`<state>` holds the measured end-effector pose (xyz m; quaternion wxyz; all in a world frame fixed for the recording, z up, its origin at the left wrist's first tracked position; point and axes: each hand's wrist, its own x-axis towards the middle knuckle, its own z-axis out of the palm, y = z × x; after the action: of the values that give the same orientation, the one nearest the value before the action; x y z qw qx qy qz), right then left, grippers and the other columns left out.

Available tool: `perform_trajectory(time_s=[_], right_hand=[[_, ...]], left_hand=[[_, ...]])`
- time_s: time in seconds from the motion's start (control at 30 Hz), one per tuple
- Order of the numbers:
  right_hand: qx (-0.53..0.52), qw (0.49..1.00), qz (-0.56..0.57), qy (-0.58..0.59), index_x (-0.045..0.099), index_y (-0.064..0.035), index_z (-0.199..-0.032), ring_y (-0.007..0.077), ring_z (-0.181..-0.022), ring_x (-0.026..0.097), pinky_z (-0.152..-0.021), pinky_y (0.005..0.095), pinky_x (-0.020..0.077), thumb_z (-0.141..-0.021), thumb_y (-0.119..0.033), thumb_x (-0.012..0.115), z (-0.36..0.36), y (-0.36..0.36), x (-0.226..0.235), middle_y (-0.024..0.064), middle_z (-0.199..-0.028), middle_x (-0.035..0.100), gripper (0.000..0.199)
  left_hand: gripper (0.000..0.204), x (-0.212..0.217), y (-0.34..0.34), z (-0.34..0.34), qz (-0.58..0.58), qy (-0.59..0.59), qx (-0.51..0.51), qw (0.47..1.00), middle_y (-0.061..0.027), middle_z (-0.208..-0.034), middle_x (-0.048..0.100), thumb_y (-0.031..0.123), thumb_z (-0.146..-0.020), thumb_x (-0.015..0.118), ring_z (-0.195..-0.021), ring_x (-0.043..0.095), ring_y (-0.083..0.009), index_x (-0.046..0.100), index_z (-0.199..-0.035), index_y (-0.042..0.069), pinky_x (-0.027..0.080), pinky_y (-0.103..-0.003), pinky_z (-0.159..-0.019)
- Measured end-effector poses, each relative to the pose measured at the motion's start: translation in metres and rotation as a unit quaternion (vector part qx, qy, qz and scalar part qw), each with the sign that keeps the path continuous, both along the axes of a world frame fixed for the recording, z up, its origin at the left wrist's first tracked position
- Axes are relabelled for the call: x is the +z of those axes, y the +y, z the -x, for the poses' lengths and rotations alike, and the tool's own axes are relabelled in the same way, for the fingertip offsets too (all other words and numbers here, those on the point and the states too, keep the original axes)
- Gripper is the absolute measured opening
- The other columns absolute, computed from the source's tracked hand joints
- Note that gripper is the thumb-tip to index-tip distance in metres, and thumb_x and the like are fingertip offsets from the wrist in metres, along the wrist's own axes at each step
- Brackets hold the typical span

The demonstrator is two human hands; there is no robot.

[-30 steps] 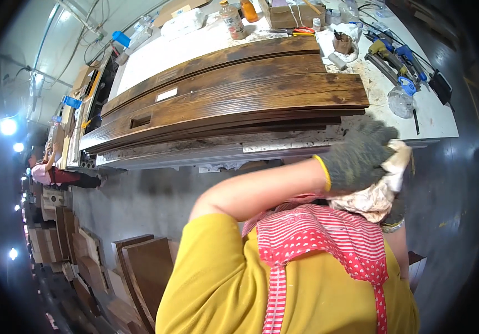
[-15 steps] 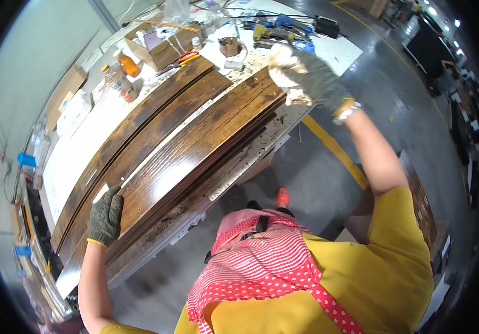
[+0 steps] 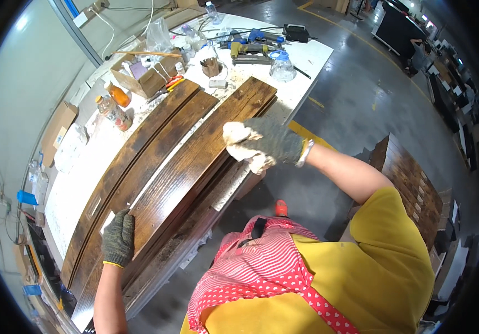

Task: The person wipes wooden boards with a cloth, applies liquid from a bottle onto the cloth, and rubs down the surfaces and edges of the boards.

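A dark brown stained wooden board (image 3: 195, 161) with a glossy surface lies on top of a stack along the near edge of the table. My left hand (image 3: 118, 239), in a dark knitted glove, is closed about its near left end. My right hand (image 3: 275, 142), gloved the same way, holds a crumpled off-white cloth (image 3: 245, 146) against the board's near edge, right of its middle. The fingertips of my right hand are partly hidden by the cloth. Behind this board, two more curved brown boards (image 3: 133, 136) lie alongside it.
On the white table (image 3: 75, 183) stand an orange bottle (image 3: 118, 94), a clear bottle (image 3: 112, 113), a cardboard box (image 3: 147, 80) and a clear jar (image 3: 282, 67). Nail guns (image 3: 250, 51) lie at the back. At right, a stack of brown wooden panels (image 3: 409, 178) stands on the floor.
My right hand with the cloth has come from the board's far right end toward me and to the left along its near edge. My left hand stays at the board's left end.
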<state>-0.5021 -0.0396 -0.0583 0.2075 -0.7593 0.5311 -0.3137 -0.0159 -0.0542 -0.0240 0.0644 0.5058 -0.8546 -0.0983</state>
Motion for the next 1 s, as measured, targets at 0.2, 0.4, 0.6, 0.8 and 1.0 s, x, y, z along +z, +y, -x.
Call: perform_trajectory(time_s=[0.2,0.4,0.6,0.8,1.0], right_hand=[[-0.104,0.957,-0.13,-0.236,0.056,-0.013,-0.134,0.0205,-0.092,0.065,-0.075,0.0354,0.0557,-0.087,-0.035,0.069,0.102,-0.032,0.041,0.0143,-0.114,0.065,0.053],[-0.05,0.934,0.329,0.131,0.06,-0.0062,-0.107,0.025,-0.084,0.057,-0.073,0.0375,0.0483,-0.076,-0.038,0.077,-0.004,-0.032,-0.003,0.0113,-0.096,0.058,0.047],[0.093,0.966,0.196,0.138,0.061,-0.0067,-0.099,0.0263,-0.08,0.06,-0.076,0.0412,0.0484,-0.083,-0.032,0.061,-0.16,0.01,0.015,0.012,-0.088,0.062,0.03],[0.047,0.992,0.095,0.069,0.058,-0.0091,-0.128,0.0272,-0.109,0.059,-0.093,0.0379,0.0469,-0.094,-0.033,0.055,-0.014,-0.036,0.011,0.0136,-0.117,0.062,0.042],[-0.053,0.923,0.245,0.293,0.061,-0.0011,-0.106,0.0262,-0.087,0.059,-0.082,0.0391,0.0488,-0.091,-0.023,0.048,-0.082,-0.02,-0.013,0.0145,-0.089,0.059,0.029]], left_hand=[[0.04,0.012,0.004,0.014,0.006,-0.007,0.025,1.0,-0.0238,-0.111,0.064,0.033,-0.1,0.042,-0.103,0.059,-0.0427,0.061,-0.116,0.002,0.046,-0.048,-0.088],[0.039,0.009,-0.002,0.016,0.0,0.017,0.011,1.0,-0.0244,-0.111,0.063,0.031,-0.1,0.043,-0.103,0.059,-0.0427,0.061,-0.115,0.0,0.046,-0.048,-0.089],[0.03,0.002,-0.003,0.005,0.039,-0.039,-0.051,0.997,-0.0236,-0.113,0.062,0.022,-0.099,0.046,-0.101,0.06,-0.0415,0.059,-0.116,0.001,0.048,-0.047,-0.086],[0.023,0.0,-0.006,-0.002,0.115,-0.063,-0.166,0.977,-0.0211,-0.113,0.062,0.008,-0.094,0.051,-0.097,0.062,-0.0396,0.057,-0.116,0.003,0.052,-0.046,-0.082],[0.025,0.016,-0.002,0.01,0.021,-0.012,-0.081,0.996,-0.0222,-0.114,0.061,0.008,-0.093,0.051,-0.098,0.061,-0.0413,0.057,-0.116,0.003,0.052,-0.047,-0.083]])
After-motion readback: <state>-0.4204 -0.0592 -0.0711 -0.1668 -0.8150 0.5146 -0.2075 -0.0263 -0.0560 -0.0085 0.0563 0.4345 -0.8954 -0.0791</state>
